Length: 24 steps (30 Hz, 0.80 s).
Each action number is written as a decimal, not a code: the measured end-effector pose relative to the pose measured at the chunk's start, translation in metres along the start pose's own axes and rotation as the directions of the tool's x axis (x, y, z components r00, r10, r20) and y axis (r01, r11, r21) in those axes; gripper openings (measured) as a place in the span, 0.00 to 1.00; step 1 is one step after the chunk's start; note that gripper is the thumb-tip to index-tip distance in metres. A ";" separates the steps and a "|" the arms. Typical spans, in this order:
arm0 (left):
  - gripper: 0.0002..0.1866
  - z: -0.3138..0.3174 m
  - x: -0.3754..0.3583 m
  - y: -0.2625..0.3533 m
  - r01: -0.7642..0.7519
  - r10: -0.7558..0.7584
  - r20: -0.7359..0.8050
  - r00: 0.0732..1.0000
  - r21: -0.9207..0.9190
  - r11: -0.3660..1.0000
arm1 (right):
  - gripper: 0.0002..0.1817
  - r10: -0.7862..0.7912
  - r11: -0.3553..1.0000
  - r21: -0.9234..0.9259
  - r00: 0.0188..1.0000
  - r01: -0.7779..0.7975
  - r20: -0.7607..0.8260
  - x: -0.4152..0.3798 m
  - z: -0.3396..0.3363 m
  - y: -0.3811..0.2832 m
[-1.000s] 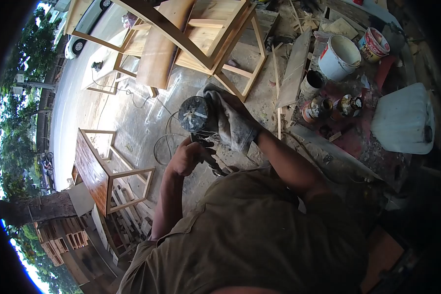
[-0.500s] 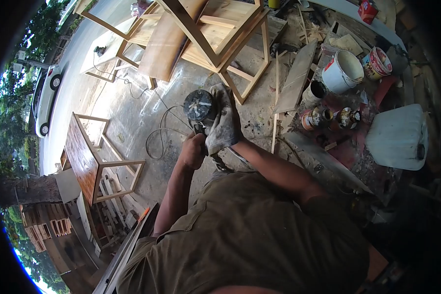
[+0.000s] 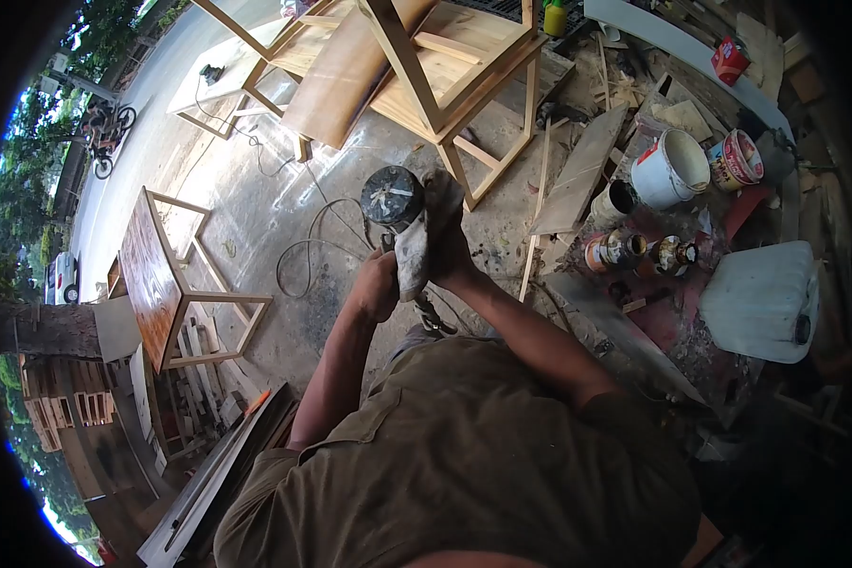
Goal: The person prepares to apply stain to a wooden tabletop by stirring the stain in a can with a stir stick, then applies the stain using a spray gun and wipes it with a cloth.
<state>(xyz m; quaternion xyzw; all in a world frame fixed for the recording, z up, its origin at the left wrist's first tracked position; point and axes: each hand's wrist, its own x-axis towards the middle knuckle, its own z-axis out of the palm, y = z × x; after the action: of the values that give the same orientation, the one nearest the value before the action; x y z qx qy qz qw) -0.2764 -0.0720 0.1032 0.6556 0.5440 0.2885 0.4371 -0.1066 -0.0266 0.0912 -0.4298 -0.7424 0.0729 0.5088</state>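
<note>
So that round thing you've got looks like a sander (image 3: 391,196), and it's up in front of you above the floor (image 3: 246,260), with its dark, scuffed disc (image 3: 382,186) turned up towards your face. Your left hand (image 3: 376,284) is closed at the lower end, just below the disc, thumb side up. Most of what's inside that fist is hidden, but I'd say it's the body or handle. Your right hand (image 3: 452,254) is bunched around a grubby, pale rag (image 3: 413,257), pressed up against the side of the tool. Can't tell if any fingers touch the sander directly.

Handling-wise, my guess is it's fairly heavy for its size and top-heavy at the disc end, with a stiff, hard body. Dust could make it a bit slippery. I'd take the weight by the handle and keep fingers off the disc's face and edge. The rag's soft and floppy, so it won't support anything, and a loose corner could snag.

Watch the cable (image 3: 310,239) too, it's thin, bendy and looped on the floor just beside your left arm. Can't make out where it joins the tool, but any tug might twist your grip.
</note>
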 end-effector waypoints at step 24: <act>0.23 -0.006 0.028 0.010 0.327 -0.572 0.007 0.820 -0.827 0.458 | 0.30 0.574 0.475 0.379 0.606 -0.794 0.550 -0.077 -0.124 0.035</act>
<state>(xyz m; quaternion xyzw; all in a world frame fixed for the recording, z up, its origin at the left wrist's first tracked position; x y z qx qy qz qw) -0.2704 -0.0441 0.1117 0.1725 0.5643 0.4598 0.6636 0.0229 -0.1006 0.0777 -0.4923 -0.5164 0.5752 0.4003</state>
